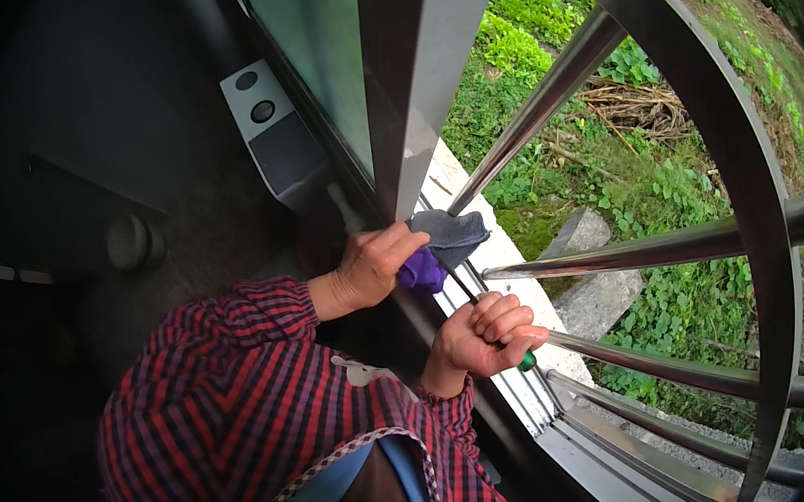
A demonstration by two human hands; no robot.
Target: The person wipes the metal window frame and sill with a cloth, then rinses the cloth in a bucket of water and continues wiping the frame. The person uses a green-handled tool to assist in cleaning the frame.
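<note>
My left hand [371, 267] pinches the edge of a grey cloth [454, 237] beside the window post. A bunched purple cloth [423, 271] hangs just under the grey one, next to the fingers; whether the two are one piece I cannot tell. My right hand [483, 336] is wrapped round a tool that looks like a screwdriver [529, 361], its green handle end showing past the palm. The thin dark shaft runs up and left toward the cloths, over the sliding window track [505, 391]. Its tip is hidden by the cloth.
Curved metal security bars [672, 248] stand beyond the sill, with a wide metal window post [417, 86] above my hands. A white box with dark round parts [273, 130] sits along the inner frame at left. Green plants [683, 281] and stone blocks [603, 297] lie outside.
</note>
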